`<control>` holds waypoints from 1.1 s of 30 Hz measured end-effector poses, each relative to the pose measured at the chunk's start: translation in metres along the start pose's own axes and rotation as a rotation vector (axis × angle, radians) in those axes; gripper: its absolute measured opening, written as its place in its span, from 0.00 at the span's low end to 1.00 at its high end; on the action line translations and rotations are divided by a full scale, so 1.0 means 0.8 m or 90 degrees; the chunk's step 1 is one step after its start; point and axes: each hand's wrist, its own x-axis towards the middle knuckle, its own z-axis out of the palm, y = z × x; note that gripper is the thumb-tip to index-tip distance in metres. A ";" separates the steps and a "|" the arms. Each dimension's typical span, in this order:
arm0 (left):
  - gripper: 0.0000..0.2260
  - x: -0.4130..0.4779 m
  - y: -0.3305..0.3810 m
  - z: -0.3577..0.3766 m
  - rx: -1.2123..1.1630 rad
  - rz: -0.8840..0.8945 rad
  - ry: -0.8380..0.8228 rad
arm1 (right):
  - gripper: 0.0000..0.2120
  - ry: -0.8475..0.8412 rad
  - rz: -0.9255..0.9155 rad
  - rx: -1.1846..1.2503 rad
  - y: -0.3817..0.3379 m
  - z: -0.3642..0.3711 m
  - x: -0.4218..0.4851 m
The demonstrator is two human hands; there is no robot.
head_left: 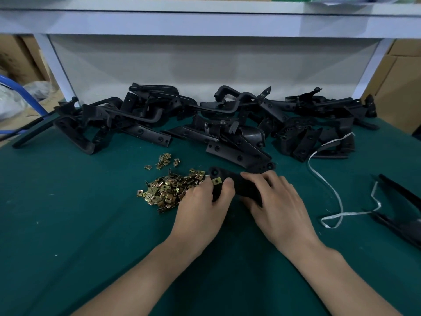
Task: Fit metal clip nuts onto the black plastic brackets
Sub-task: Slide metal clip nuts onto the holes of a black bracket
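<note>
Both hands hold one black plastic bracket (237, 182) low over the green table (79, 224). My right hand (275, 201) grips its right part from above. My left hand (202, 206) grips its left end, thumb beside a brass-coloured clip nut (216, 180) that sits on the bracket's edge. A heap of loose clip nuts (168, 189) lies just left of my left hand, with a smaller scatter of clip nuts (165, 161) behind it. The bracket's underside is hidden by my fingers.
A long pile of black brackets (216, 124) runs across the back of the table under a white shelf (205, 21). A white strap (330, 185) and another black part (401, 210) lie at the right. Cardboard boxes (401, 87) stand at both sides.
</note>
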 end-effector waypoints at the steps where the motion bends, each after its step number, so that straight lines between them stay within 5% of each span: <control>1: 0.20 -0.001 0.002 -0.002 -0.072 0.001 -0.019 | 0.24 -0.006 0.008 0.018 0.001 0.000 0.000; 5: 0.21 0.000 0.003 -0.012 -0.249 -0.023 -0.013 | 0.24 -0.004 0.036 0.064 0.003 -0.001 0.000; 13: 0.17 0.004 0.008 -0.018 -0.321 -0.052 -0.023 | 0.23 -0.014 0.037 0.068 -0.001 -0.005 0.000; 22: 0.09 0.002 0.023 0.002 -0.579 -0.227 0.002 | 0.24 -0.006 0.020 0.030 -0.007 -0.006 0.001; 33: 0.13 0.007 0.022 0.003 -0.575 -0.324 -0.045 | 0.25 0.060 0.007 -0.069 -0.006 -0.003 -0.001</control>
